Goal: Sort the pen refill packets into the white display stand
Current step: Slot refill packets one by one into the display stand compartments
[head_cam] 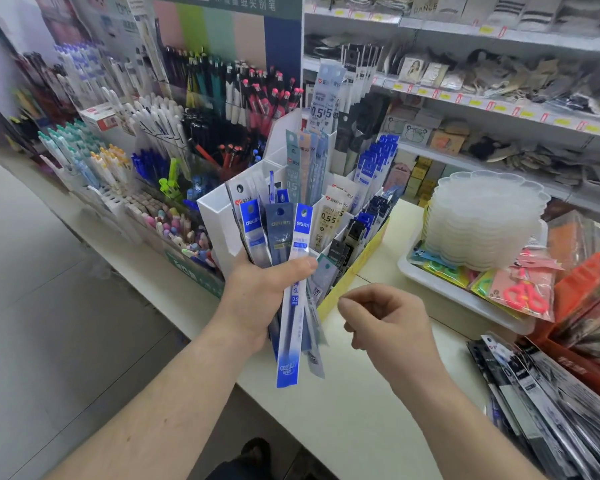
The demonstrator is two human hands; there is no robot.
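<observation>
Left hand (264,292) clamped round a fanned bunch of pen refill packets (284,237), thumb pressed across the front one. Long axes near upright, hang-hole headers up and leaning away toward the white display stand (219,216), tails hanging below the fist. Bunch held just in front of the stand's near compartments, overlapping them in view. Right hand (388,317) just beside the bunch's lower end, to its right, fingers loosely curled, holding nothing, nearer to the packets than to the stand. More packets heaped on the surface (378,393) at far right.
</observation>
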